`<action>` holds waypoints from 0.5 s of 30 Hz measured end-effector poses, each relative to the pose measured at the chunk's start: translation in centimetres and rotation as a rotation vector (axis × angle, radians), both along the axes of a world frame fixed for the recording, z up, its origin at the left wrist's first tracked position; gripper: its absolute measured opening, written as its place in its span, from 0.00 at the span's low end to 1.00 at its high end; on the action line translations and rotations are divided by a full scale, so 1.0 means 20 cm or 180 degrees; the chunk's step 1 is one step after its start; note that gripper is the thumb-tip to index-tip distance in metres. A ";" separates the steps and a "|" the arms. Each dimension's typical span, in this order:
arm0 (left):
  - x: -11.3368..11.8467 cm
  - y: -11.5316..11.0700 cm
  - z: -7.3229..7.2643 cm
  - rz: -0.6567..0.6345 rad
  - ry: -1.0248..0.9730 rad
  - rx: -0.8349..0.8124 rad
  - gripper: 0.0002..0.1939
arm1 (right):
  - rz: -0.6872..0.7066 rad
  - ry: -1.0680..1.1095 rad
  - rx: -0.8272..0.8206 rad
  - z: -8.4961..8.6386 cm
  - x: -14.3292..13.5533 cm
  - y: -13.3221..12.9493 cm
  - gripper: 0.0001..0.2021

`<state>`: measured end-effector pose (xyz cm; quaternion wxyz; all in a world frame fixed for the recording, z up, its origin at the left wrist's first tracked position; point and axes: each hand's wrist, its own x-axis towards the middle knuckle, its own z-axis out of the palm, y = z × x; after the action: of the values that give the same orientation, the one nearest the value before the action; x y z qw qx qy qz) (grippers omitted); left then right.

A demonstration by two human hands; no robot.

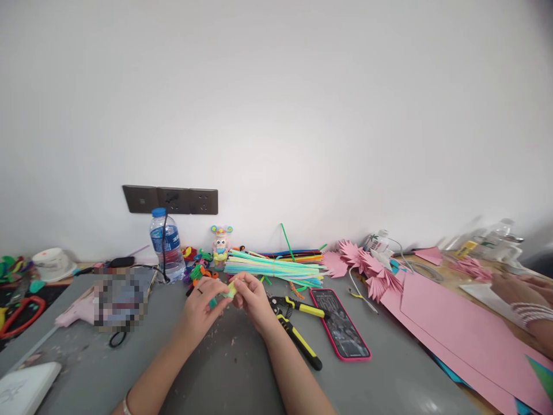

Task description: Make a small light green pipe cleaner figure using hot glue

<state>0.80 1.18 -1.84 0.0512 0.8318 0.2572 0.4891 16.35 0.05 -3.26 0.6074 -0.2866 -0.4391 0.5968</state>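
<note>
Both hands meet over the grey mat in the middle of the head view. Between the fingertips is a small yellow-green pipe cleaner piece [232, 290], partly covered by the fingers. My left hand [204, 301] pinches it from the left, and my right hand [250, 297] grips its right side. A bit of teal shows beside the left fingers. Just behind the hands lies a bundle of pale green, yellow and blue pipe cleaners [276, 268]. Yellow-and-black pliers [298, 331] rest with spread handles to the right of my right hand.
A pink-cased phone [341, 325] lies beside the pliers. Pink paper sheets [462, 328] and folded pink pieces [367, 268] fill the right. At the back left stand a water bottle [167, 248] and a small figurine [221, 248]. A pink glue gun [80, 305] lies left; another person's hand [514, 294] works far right.
</note>
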 end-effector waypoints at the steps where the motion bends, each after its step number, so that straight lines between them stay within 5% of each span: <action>1: 0.00 0.00 0.00 0.0002 0.0001 -0.0009 0.01 | -0.0006 0.0013 -0.0003 0.00 0.00 0.00 0.15; 15: 0.00 -0.01 0.02 -0.0059 0.0090 0.0046 0.02 | -0.0035 0.0044 -0.0007 0.01 -0.01 -0.02 0.14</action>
<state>0.76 0.90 -1.49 0.0461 0.8414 0.2467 0.4786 16.19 -0.34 -2.98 0.6133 -0.2855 -0.4327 0.5958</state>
